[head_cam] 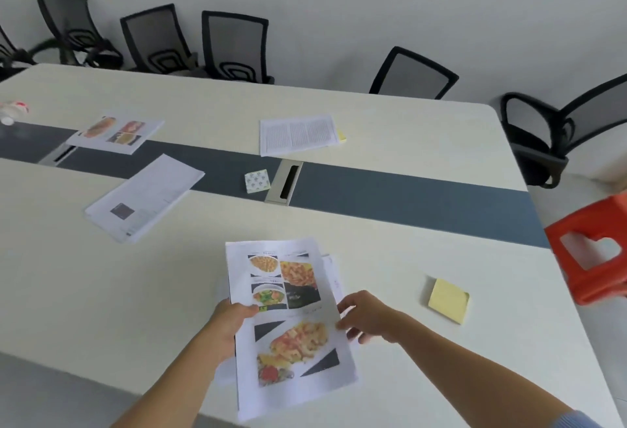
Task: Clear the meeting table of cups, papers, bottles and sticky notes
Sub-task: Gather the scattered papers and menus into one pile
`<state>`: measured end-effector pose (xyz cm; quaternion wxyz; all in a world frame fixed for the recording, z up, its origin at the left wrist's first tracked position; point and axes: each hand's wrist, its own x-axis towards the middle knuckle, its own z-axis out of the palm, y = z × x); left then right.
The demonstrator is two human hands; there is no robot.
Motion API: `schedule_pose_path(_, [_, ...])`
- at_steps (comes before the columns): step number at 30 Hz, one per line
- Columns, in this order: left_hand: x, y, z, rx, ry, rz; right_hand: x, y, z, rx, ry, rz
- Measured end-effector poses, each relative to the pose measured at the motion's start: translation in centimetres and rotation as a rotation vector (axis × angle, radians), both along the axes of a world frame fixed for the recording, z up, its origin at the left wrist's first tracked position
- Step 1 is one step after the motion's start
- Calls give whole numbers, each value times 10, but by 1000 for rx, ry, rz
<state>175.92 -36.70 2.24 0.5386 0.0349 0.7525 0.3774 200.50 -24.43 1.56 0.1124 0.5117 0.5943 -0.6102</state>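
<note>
My left hand grips the left edge of a stack of papers with food photos, lifted over the near side of the table. My right hand touches the stack's right edge, fingers curled on it. A yellow sticky note pad lies to the right. More papers lie farther off: a text sheet, a food photo sheet and a printed sheet with a yellow sticky note under its corner. A patterned note pad rests on the dark centre strip. A bottle lies far left.
Black mesh chairs line the far side and right end of the table. A red plastic stool stands at the right. A grey cable hatch sits in the centre strip.
</note>
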Motion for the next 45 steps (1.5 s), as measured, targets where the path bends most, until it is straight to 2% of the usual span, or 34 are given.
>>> schedule_pose_path(4, [-73,-29,-46,-77,105,72,-34,6,-21,334,-272,196])
schedule_pose_path(5, [-83,-34,-41,-104,121,73,-45,7,-25,419,-335,266])
schedule_pose_path(10, [-124,-53,-34,-142,109,89,-115,20,-44,714,-446,593])
schedule_pose_path(16, [-159,-54,-59,-149,104,37,-194,30,-69,815,-494,818])
schedule_pose_path(19, [-170,-55,-64,-151,96,25,-205,27,-76,848,-543,825])
schedule_pose_path(30, [-180,-37,-57,-143,103,12,-176,9,-71,697,-600,482])
schedule_pose_path(35, [-170,-39,-48,-155,90,47,-162,-2,-67,513,-524,246])
schedule_pose_path(40, [-156,-44,-33,-111,133,97,-121,36,-38,359,-265,-168])
schedule_pose_path(43, [-142,-42,-27,-126,88,104,-100,75,5,305,0,-535])
schedule_pose_path(45, [-131,-39,-28,-142,49,100,-89,94,33,189,186,-687])
